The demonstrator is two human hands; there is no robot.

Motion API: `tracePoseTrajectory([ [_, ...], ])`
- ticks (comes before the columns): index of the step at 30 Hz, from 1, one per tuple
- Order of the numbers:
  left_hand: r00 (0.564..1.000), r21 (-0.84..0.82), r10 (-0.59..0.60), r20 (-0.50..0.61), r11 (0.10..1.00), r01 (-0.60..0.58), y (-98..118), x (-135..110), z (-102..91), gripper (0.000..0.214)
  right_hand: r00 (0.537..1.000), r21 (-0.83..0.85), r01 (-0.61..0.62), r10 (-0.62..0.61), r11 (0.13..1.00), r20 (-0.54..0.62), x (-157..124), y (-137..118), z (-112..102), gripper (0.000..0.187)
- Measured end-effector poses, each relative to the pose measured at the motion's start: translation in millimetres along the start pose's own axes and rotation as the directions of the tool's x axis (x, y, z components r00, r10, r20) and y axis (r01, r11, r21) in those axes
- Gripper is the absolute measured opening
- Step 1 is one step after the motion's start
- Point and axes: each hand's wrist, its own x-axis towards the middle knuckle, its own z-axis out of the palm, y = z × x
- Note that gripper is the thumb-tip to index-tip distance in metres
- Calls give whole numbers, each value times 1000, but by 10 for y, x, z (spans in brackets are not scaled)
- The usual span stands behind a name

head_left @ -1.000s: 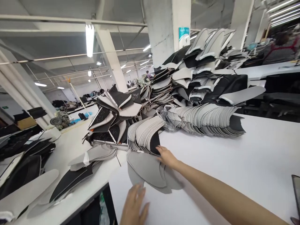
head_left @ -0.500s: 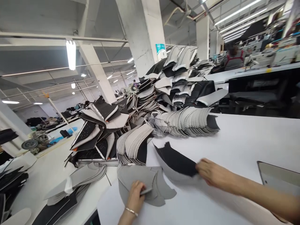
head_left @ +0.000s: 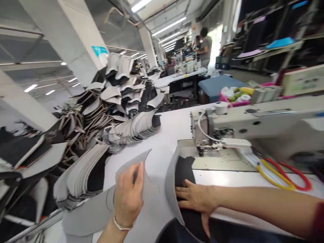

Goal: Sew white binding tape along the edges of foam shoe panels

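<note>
My right hand point(head_left: 193, 199) lies with fingers spread on the black face of a curved fabric panel point(head_left: 184, 167), whose grey edge curls up on the left. This panel is beside the sewing machine's bed, near the table's front edge. My left hand point(head_left: 129, 194), with a bracelet at the wrist, is closed in a pinch on a thin grey fabric panel point(head_left: 149, 184), partly hidden behind the fingers. Left of that hand, more grey panels point(head_left: 86, 214) lie flat on the white table point(head_left: 169, 126).
A sewing machine point(head_left: 253, 125) stands at the right, with red-and-yellow-handled scissors point(head_left: 286, 173) on its near side. Stacked grey panels point(head_left: 82, 172) and a tall heap of pieces point(head_left: 121, 87) fill the left. Behind is a pink basket point(head_left: 236, 103); people work farther back.
The view has swung right, bringing the sewing machine into sight. My right hand has moved its panel beside the machine and now lies flat on it. My left hand has raised a grey panel.
</note>
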Motion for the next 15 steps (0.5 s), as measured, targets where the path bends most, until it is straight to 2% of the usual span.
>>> tracePoseTrajectory([
  [2,978,6,205,37,979,-205,379,281,149,46,998,-47,60,-60,997,-1,9,101,-7,75],
  [4,922,18,362,136,930,-367,694,435,370,43,998,-130,61,-64,990,-22,5,118,75,67],
  [6,854,1,461,243,880,-475,928,465,650,40,999,-194,39,-39,980,1,26,40,173,50],
  [8,788,-50,519,331,844,-534,1076,397,954,38,998,-199,31,-18,979,68,68,-120,229,25],
  [10,734,-121,531,424,836,-535,1138,282,1236,37,996,-161,15,-1,987,85,96,-316,220,11],
  [11,712,-152,513,479,847,-509,1138,224,1355,38,998,-147,-19,27,989,53,92,-402,195,11],
  [13,684,-180,435,586,893,-413,1079,136,1533,40,990,-111,-140,136,984,-50,28,-492,122,20],
  [15,663,-200,359,657,931,-306,960,96,1636,46,969,-67,-224,214,972,-124,-122,-413,59,34],
])
